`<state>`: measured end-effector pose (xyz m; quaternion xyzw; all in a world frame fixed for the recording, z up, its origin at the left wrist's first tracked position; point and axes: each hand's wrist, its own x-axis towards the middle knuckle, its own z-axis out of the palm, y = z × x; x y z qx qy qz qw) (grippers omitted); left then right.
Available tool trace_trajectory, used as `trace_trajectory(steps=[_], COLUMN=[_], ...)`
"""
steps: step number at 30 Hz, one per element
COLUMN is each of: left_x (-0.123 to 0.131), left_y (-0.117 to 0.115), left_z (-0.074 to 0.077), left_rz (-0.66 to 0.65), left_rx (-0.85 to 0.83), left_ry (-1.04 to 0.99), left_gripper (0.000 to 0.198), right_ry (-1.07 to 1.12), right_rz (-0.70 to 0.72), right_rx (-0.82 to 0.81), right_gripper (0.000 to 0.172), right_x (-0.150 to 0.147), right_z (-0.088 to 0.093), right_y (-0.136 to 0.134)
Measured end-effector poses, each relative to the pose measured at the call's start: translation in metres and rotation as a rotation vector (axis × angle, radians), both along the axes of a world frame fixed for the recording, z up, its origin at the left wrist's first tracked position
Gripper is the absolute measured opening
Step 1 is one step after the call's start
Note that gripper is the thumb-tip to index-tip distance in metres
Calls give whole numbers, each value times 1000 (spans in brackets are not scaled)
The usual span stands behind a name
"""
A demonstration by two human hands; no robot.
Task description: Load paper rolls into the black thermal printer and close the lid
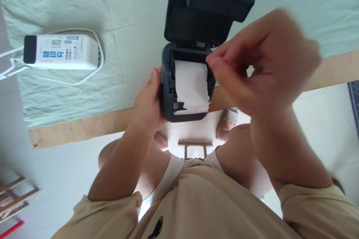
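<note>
A small dark portable label printer [167,106] is held over the table's front edge, with its lid [179,22] swung up and open. Inside lies a white paper roll [192,82]; its loose end has a ragged, torn edge. My left hand [148,101] grips the printer's left side, thumb along the upper edge. At the right side of the compartment is my right hand [266,59], partly blurred, its thumb and forefinger pinched together close to the paper roll. Whatever may be between those fingertips is too small or hidden to make out.
A white power strip [64,63] with a black end and a looped white cable [102,54] lies to the left on the pale green cloth [126,15]. The wooden table edge [84,127] runs below my hands. A wooden rack [17,201] stands on the floor at lower left.
</note>
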<state>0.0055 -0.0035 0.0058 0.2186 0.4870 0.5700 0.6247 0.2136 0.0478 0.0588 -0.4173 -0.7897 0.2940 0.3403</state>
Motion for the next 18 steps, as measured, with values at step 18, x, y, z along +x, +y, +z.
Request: trace_trajectory(steps=[18], left_x=[-9], left_y=[-3], left_z=[-5], left_rz=[-173], left_rx=[110], left_ry=[-96], left_gripper=[29], right_ry=[373], right_rz=[-344], right_rx=[18], right_gripper=[32], right_x=[19], right_z=[-1], right_y=[11])
